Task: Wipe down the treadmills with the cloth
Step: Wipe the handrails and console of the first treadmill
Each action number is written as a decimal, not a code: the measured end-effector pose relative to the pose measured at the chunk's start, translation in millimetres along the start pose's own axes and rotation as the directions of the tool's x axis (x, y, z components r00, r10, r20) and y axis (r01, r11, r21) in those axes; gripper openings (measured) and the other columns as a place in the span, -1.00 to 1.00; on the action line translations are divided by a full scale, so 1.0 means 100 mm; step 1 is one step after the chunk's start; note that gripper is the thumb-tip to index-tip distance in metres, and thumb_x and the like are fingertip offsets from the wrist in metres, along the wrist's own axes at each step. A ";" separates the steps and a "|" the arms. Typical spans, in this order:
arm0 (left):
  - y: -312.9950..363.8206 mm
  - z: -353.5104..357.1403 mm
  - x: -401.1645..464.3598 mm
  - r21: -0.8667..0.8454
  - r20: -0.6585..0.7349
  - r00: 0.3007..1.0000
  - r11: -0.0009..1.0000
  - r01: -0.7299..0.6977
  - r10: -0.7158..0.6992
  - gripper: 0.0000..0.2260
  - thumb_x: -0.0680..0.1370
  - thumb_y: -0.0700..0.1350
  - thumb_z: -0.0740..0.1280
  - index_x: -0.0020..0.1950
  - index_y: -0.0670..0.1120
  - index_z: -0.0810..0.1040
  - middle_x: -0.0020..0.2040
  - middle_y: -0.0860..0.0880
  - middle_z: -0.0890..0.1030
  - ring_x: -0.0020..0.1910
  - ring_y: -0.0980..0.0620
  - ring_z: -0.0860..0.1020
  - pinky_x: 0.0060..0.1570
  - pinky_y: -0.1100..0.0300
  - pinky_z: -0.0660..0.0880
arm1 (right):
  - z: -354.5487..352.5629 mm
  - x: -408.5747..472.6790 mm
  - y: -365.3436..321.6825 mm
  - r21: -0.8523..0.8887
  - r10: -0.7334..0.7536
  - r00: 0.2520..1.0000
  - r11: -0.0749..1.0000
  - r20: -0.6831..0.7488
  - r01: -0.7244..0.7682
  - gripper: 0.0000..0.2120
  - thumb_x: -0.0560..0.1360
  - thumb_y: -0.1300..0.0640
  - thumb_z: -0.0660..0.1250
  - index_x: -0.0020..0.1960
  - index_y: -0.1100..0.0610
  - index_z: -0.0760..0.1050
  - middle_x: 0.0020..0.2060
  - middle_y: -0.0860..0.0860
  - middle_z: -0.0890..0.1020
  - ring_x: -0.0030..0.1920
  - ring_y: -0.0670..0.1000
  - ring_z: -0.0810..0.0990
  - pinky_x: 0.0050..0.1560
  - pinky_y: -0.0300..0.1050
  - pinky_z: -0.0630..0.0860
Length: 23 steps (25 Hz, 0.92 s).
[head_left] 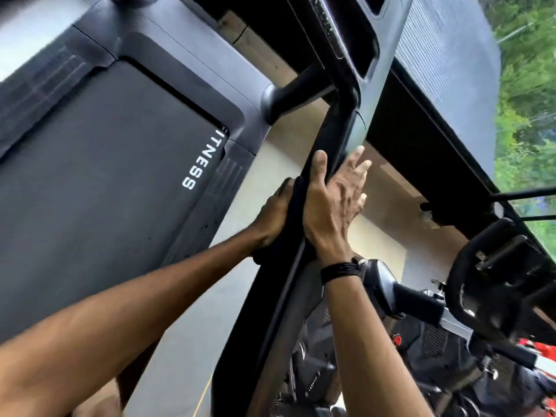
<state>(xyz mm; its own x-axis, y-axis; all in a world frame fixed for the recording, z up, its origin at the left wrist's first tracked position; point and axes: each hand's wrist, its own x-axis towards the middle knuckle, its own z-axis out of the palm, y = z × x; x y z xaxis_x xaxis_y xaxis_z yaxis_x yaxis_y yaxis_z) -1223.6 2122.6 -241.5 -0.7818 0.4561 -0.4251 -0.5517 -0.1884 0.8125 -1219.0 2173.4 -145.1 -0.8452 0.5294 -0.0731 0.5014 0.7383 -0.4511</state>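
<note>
The view is strongly tilted. The treadmill's dark belt (pixel 99 191) fills the left, with white letters "ITNESS" near its edge. Its black side handrail (pixel 337 136) runs diagonally from the bottom centre up to the console. My left hand (pixel 275 216) grips a dark cloth (pixel 296 203) and holds it against the left side of the rail; its fingertips are hidden behind the cloth. My right hand (pixel 332 206) lies on the rail just beside the cloth, thumb straight up along the rail and fingers stretched out on the rail's right side. A black band sits on that wrist.
Another exercise machine (pixel 493 284) with black handles and red parts crowds the lower right. A window with green foliage (pixel 529 100) is at the far right. Pale floor (pixel 192 326) shows between the treadmill deck and the rail.
</note>
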 end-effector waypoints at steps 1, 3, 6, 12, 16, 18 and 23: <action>-0.05 -0.02 0.01 0.006 -0.004 0.999 0.999 0.032 -0.032 -0.36 0.46 0.45 0.02 0.32 0.12 0.54 0.23 -0.02 0.64 0.22 -0.02 0.58 0.34 -0.10 0.44 | 0.01 0.01 0.00 -0.018 0.001 1.000 1.000 0.003 -0.001 -0.26 0.63 -0.29 -0.01 0.61 0.02 -0.25 0.60 0.12 -0.20 0.59 0.03 -0.22 0.54 0.17 -0.28; -0.19 -0.05 -0.11 0.028 -0.049 0.996 0.997 0.073 -0.072 -0.35 0.43 0.52 0.01 0.27 0.18 0.56 0.20 -0.01 0.66 0.21 0.00 0.59 0.33 -0.12 0.44 | 0.01 0.05 -0.04 -0.035 0.001 1.000 0.999 0.003 -0.001 -0.23 0.61 -0.32 0.00 0.61 0.02 -0.25 0.59 0.15 -0.22 0.60 0.07 -0.21 0.54 0.19 -0.26; -0.40 -0.09 -0.64 0.021 -0.089 0.996 0.999 -0.028 0.030 -0.34 0.48 0.50 0.10 0.36 0.09 0.52 0.28 0.06 0.62 0.35 0.02 0.51 0.43 -0.09 0.35 | 0.00 0.06 -0.05 -0.019 -0.009 1.000 1.000 0.010 0.009 -0.20 0.59 -0.36 -0.03 0.60 0.01 -0.30 0.58 0.16 -0.28 0.59 0.08 -0.24 0.54 0.21 -0.25; -0.05 -0.15 -1.24 0.233 0.219 0.844 0.814 -0.532 0.490 -0.42 0.64 0.04 0.13 0.60 -0.16 0.10 0.63 -0.03 0.15 0.61 -0.02 0.07 0.58 -0.01 0.01 | -0.06 0.41 -0.24 0.237 0.242 0.969 0.940 0.043 -0.245 -0.19 0.57 -0.40 -0.13 0.58 0.03 -0.39 0.55 0.13 -0.37 0.59 0.14 -0.23 0.53 0.27 -0.20; 0.14 -0.04 -0.40 0.241 0.174 0.852 0.818 -0.522 0.493 -0.44 0.65 -0.01 0.10 0.62 -0.15 0.08 0.63 -0.03 0.12 0.62 -0.02 0.03 0.56 -0.23 -0.02 | -0.06 1.02 -0.38 0.267 0.274 0.961 0.929 -0.030 -0.257 -0.21 0.58 -0.39 -0.17 0.58 0.04 -0.39 0.55 0.17 -0.36 0.59 0.18 -0.23 0.52 0.26 -0.23; 0.24 0.04 0.07 0.191 0.139 0.890 0.870 -0.454 0.434 -0.45 0.65 0.07 0.07 0.62 -0.07 0.10 0.63 0.01 0.14 0.62 0.02 0.03 0.56 -0.20 -0.01 | -0.04 1.12 -0.36 0.259 0.296 0.954 0.926 -0.047 -0.275 -0.23 0.58 -0.38 -0.19 0.58 0.02 -0.38 0.56 0.17 -0.33 0.59 0.17 -0.21 0.52 0.21 -0.20; 0.33 0.02 0.62 0.067 0.074 0.997 0.998 -0.003 -0.002 -0.39 0.55 0.35 -0.01 0.55 0.14 0.23 0.52 0.01 0.35 0.50 -0.06 0.32 0.46 0.03 0.25 | -0.05 1.07 -0.38 0.196 0.267 0.963 0.946 -0.028 -0.257 -0.28 0.60 -0.35 -0.22 0.60 0.00 -0.33 0.59 0.09 -0.23 0.59 0.03 -0.21 0.53 0.04 -0.22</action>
<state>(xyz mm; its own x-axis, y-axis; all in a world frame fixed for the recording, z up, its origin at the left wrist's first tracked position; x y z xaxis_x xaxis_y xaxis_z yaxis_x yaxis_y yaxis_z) -1290.0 2146.2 -240.8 -0.7571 0.5196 -0.3960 -0.5288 -0.1315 0.8385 -1327.3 2203.6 -131.3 -0.6749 0.7191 -0.1656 0.6553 0.4809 -0.5825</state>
